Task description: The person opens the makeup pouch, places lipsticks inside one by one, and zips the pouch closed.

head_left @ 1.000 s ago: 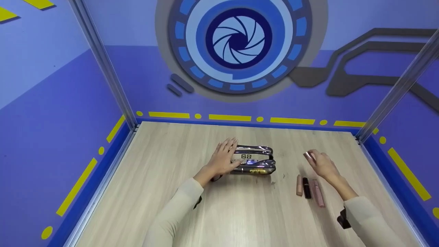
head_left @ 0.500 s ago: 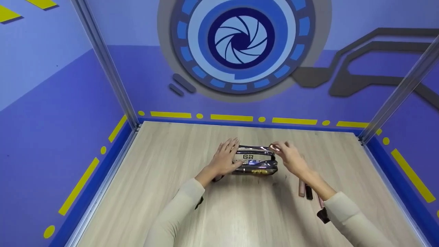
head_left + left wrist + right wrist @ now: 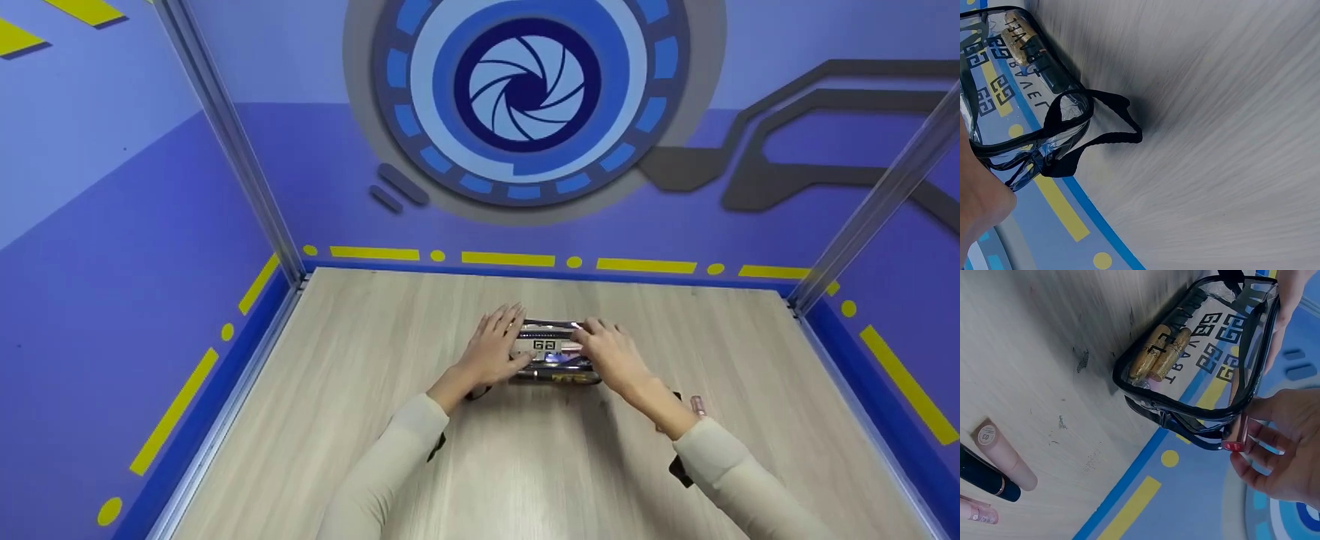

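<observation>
A clear cosmetic bag (image 3: 545, 373) with black trim stands on the table, its top unzipped. My left hand (image 3: 489, 351) rests across the bag's left end, fingers straight. At the right end, my right hand (image 3: 613, 357) pinches a lipstick tube (image 3: 1235, 432), rose-coloured with a red end, between thumb and fingers. In the right wrist view the tube is partly inside the mouth of the bag. Gold tubes (image 3: 1170, 355) lie inside, seen through the clear wall. A black strap loop (image 3: 1123, 136) sticks out from the bag's left end.
On the table to the right lie a pinkish tube (image 3: 1008, 455), a black tube (image 3: 988, 475) and a pink lip gloss tube (image 3: 981, 512), partly hidden by my right arm in the head view. A blue panel wall (image 3: 322, 180) stands behind the table (image 3: 375, 360).
My right hand has moved left with the lipstick tube, from above the loose tubes to the bag's opening. The left hand has stayed on the bag.
</observation>
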A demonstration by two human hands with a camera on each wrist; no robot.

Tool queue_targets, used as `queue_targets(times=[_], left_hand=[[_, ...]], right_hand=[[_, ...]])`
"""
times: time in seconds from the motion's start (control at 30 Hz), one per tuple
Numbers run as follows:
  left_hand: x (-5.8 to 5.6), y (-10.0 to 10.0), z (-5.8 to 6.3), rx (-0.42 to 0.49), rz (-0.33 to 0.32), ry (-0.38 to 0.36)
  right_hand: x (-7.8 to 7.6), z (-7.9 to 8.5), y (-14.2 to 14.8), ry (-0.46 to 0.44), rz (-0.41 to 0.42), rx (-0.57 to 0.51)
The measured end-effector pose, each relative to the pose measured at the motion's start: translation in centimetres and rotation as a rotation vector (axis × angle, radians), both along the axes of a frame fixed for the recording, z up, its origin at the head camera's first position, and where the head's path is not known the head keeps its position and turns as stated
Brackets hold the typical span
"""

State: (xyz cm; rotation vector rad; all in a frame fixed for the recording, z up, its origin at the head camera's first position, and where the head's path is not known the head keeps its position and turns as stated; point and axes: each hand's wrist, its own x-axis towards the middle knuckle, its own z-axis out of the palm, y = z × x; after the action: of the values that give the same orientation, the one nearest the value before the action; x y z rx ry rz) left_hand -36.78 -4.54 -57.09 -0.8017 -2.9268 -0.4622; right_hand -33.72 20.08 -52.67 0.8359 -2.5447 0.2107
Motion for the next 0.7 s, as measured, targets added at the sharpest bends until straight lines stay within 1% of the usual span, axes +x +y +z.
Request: queue_targets(times=[0.1, 0.17, 0.33, 0.47, 0.57, 0.7], left_hand=[[0.0, -0.1, -0.1, -0.011, 0.0, 0.006], [0.0, -0.1, -0.2, -0.012, 0.0, 0.013], [0.1, 0.0, -0.1, -0.012, -0.006, 0.012], [0.1, 0.0, 0.0, -0.014, -0.003, 0.004], [0.1, -0.1, 0.0, -0.021, 0.003, 0.004], [0.0, -0.2, -0.1, -0.019, 0.0, -0.001]], right_hand=[[-0.2, -0.1, -0.6, 0.04, 0.003, 0.047], [-0.2, -0.3, -1.0, 0.045, 0.009, 0.062], [-0.2, -0.6, -1.4, -0.022, 0.018, 0.056], [-0.2, -0.5, -1.4, -0.084, 0.015, 0.038], [-0.2, -0.1, -1.0, -0.14, 0.023, 0.0], [-0.6, 0.8, 0.5, -0.193, 0.011, -0.131]])
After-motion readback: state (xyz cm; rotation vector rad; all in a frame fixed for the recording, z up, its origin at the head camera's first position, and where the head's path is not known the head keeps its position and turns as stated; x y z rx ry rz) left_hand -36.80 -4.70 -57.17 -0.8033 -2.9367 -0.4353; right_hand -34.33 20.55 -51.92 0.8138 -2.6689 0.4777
